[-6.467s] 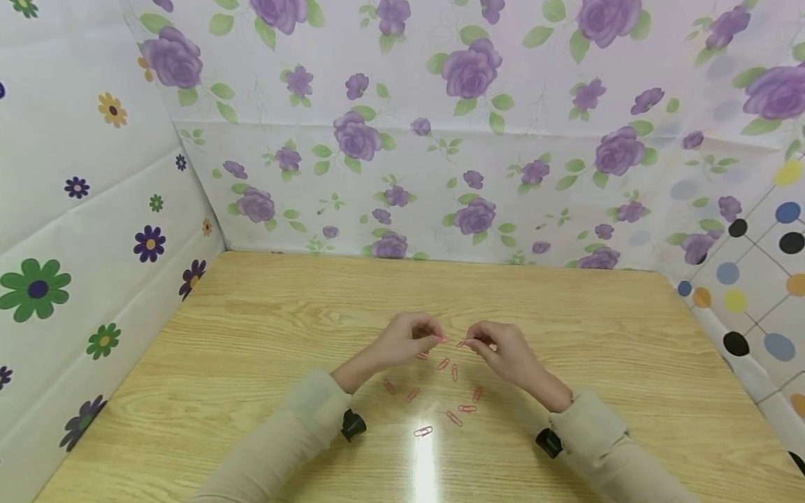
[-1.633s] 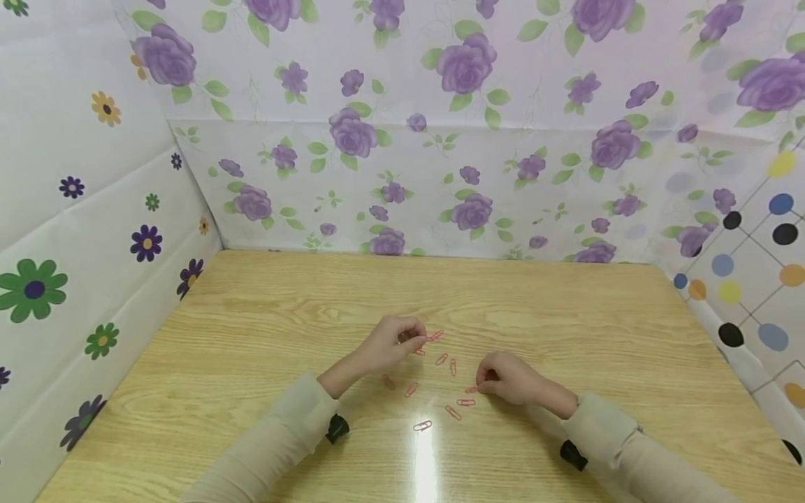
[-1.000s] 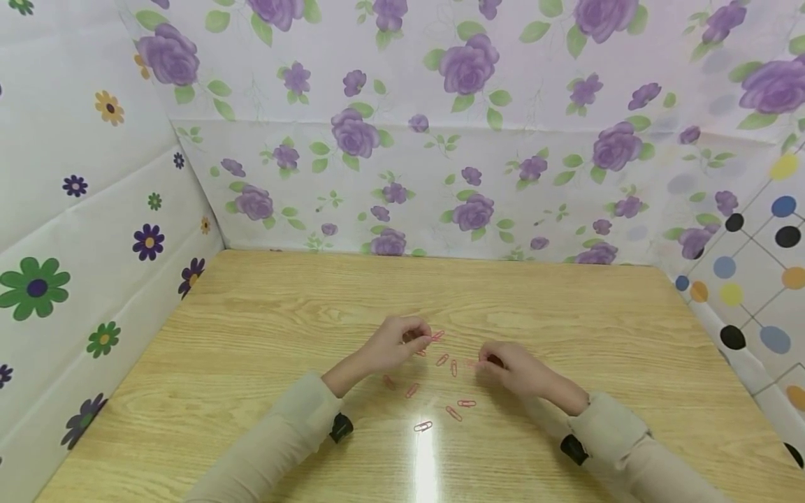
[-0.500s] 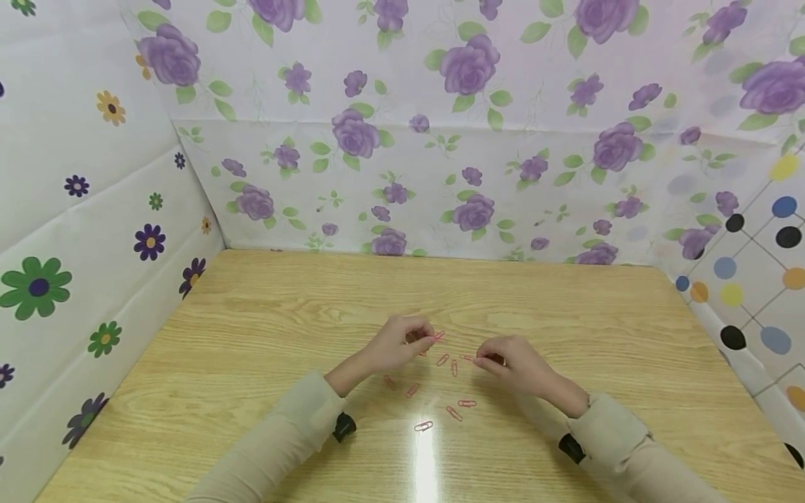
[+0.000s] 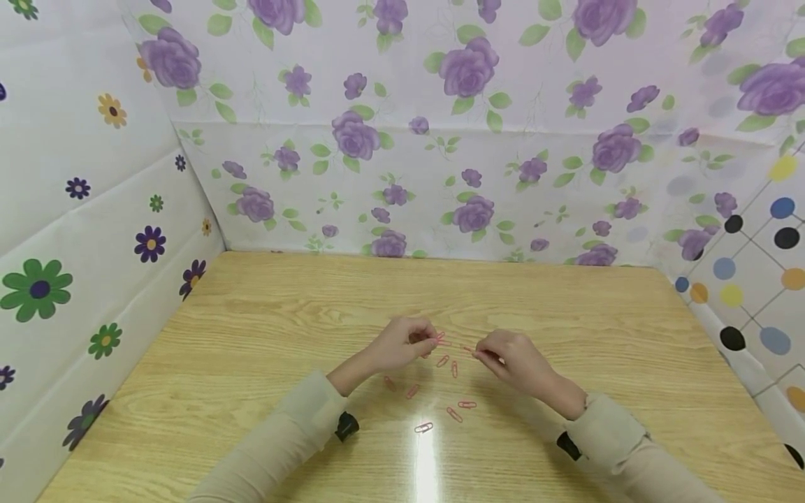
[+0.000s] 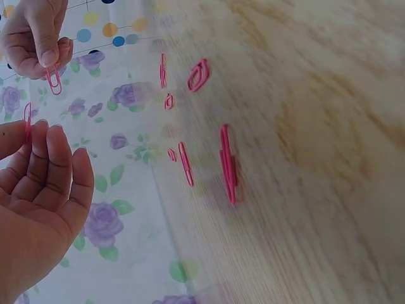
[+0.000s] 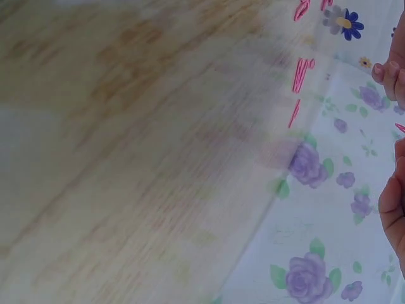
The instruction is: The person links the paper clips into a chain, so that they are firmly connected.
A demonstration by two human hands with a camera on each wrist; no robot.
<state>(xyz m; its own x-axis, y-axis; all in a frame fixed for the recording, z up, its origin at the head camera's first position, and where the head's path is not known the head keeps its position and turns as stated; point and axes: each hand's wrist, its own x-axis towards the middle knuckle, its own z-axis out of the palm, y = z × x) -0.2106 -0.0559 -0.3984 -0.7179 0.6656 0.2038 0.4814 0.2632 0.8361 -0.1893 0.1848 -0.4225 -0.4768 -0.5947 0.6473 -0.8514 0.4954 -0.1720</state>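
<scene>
In the head view my left hand (image 5: 402,344) pinches a pink paper clip (image 5: 444,343) between thumb and fingertips. Another pink clip (image 5: 440,335) shows just beyond those fingertips. Facing it, my right hand (image 5: 520,363) pinches a second paper clip (image 5: 467,348), its free end pointing left, with a small gap between the two. The left wrist view shows the left hand's clip (image 6: 27,117) upright at the fingertips and the right hand's clip (image 6: 54,81) hanging from thumb and finger. In the right wrist view, a clip (image 7: 400,128) is partly cut off at the edge.
Several pink paper clips lie scattered on the wooden table (image 5: 302,293) below and in front of the hands, among them a clip (image 5: 424,427) nearest me and a clip (image 5: 467,404) on the right. Flowered sheets (image 5: 402,175) stand behind the table and at its sides.
Earlier the hands were close together, then the right hand went down to the right side of the clips. It has taken a paper clip from there and carried it up and left toward the left hand.
</scene>
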